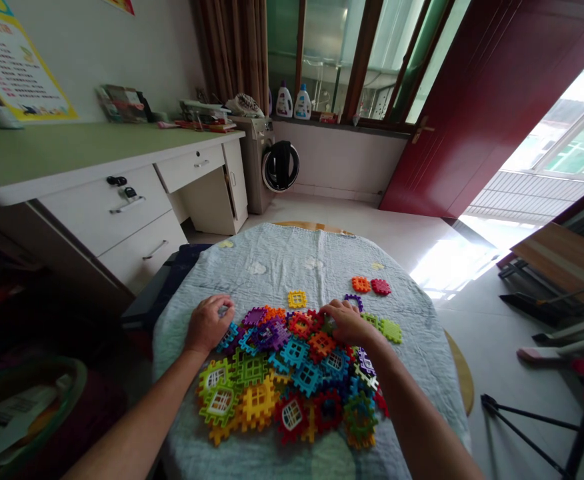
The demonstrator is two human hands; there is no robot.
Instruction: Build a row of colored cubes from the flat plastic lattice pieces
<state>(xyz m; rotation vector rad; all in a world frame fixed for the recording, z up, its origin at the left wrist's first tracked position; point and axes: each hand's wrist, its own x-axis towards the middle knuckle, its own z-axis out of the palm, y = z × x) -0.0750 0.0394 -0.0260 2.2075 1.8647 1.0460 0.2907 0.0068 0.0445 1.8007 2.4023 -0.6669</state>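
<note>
A heap of colourful plastic interlocking building pieces lies on a cloth-covered round table [297, 250]. My left hand [208, 325] rests at the heap's left edge, beside a blue piece [228, 335]. Its fingers are loosely curved, with a small gap before the thumb and no piece visible in it. Over the heap's upper right, my right hand [346, 322] reaches down with bent fingers next to a red piece [302, 325]; the fingertips are partly hidden among the pieces. A yellow window piece [297, 299] lies apart, above the heap.
Orange [361, 285] and pink-red [381, 287] pieces lie together at the far right. Light green pieces [391, 331] sit beyond my right wrist. A desk [107, 150] stands left, a washing machine [257, 160] behind it. Tripod legs [532, 420] stand on the floor at right.
</note>
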